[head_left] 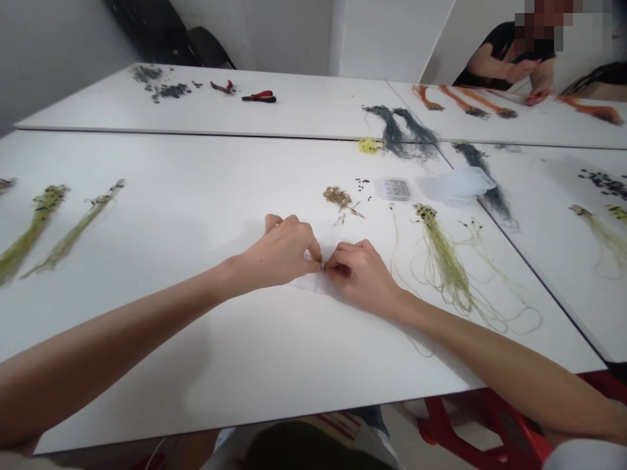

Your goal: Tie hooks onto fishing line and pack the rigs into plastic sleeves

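My left hand point(289, 251) and my right hand point(361, 274) meet over the table, thumb and forefinger of each pinched together. Between their fingertips is a tiny piece point(322, 266), too small to name. Under them lies a pale, whitish sheet point(308, 282), partly hidden by the hands. Just beyond sits a small heap of gold-coloured metal pieces point(337, 196), with several tiny black bits point(362, 181) beside it. To the right of my right hand lies a bundle of yellow-green cords point(445, 261) with dark ends, and a loose cord point(396, 241) runs close by.
A small clear bag point(392, 188) and a larger plastic bag point(458, 183) lie at the back right, near dark grey cord bundles point(392, 130). More yellow-green cords point(81, 232) are at the left. Red-handled pliers point(259, 96) rest farther back. Another person point(509, 62) sits behind orange cords point(465, 101).
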`<move>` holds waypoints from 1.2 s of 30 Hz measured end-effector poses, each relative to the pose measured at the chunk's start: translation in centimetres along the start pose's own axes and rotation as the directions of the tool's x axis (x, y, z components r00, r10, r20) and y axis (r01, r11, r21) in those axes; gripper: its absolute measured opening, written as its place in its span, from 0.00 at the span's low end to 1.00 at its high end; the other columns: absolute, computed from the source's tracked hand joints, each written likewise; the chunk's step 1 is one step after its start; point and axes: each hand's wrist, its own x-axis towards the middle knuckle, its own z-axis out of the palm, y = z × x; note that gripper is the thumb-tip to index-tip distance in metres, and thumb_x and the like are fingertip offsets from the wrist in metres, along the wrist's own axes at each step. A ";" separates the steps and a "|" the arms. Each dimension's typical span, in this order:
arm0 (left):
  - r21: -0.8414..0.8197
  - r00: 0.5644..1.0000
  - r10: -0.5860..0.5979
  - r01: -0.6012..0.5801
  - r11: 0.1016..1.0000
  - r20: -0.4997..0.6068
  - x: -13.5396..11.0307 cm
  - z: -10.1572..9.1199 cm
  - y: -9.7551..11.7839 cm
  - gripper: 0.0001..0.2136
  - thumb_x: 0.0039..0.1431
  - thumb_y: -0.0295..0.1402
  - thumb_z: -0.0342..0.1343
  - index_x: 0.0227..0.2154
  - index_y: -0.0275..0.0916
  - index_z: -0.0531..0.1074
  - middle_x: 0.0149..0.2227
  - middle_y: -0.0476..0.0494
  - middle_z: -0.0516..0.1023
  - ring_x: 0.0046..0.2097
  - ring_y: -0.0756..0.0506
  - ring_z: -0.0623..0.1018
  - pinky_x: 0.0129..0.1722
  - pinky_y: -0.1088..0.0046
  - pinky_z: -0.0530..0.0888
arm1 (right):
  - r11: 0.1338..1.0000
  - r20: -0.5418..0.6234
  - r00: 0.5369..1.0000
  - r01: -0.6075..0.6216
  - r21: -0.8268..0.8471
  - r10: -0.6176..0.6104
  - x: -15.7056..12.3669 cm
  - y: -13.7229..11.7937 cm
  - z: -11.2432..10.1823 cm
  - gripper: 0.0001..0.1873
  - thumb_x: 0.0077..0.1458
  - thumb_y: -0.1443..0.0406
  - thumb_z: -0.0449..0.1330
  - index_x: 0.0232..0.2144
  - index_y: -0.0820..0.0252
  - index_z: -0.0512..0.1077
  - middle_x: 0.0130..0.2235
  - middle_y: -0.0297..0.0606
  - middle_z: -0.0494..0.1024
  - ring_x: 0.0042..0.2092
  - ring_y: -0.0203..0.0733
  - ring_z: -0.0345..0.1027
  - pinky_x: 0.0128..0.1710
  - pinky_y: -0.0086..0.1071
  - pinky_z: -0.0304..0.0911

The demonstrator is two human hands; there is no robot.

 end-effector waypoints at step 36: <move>-0.035 0.993 0.085 -0.082 0.996 0.085 1.3 -2.6 -0.7 0.09 0.55 0.37 0.54 0.29 0.46 0.80 0.37 0.51 0.81 0.40 0.45 0.74 0.47 0.64 0.59 | 1.000 -0.012 1.000 -0.016 -0.021 0.016 -0.2 -0.1 0.1 0.08 0.53 0.73 0.56 0.25 0.61 0.72 0.28 0.30 0.73 0.28 0.33 0.62 0.40 0.37 0.52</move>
